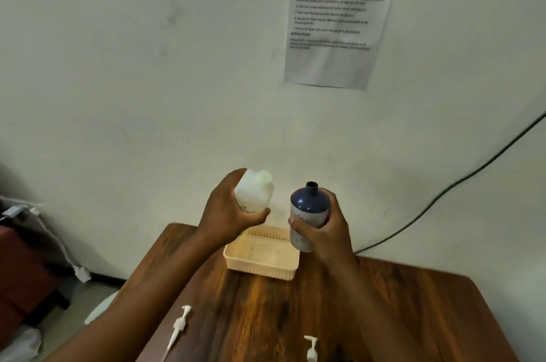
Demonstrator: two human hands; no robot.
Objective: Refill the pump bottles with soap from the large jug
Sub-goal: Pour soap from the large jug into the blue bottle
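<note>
Two bottles are up in the air over the worktop (325, 317): the left hand (227, 214) has its grip wrapped round the white jug (254, 191), the right hand (323, 231) is closed on the dark blue pump bottle (308, 211), cap off, narrow neck open. Honestly the risk is that tiny mouth, since a tilt that's slightly off or too quick would probably send soap down the side into the cream basket (260, 268) below. Jug looks pale, translucent and pretty small; two loose pump heads (178, 327) lie near the front edge.
</note>
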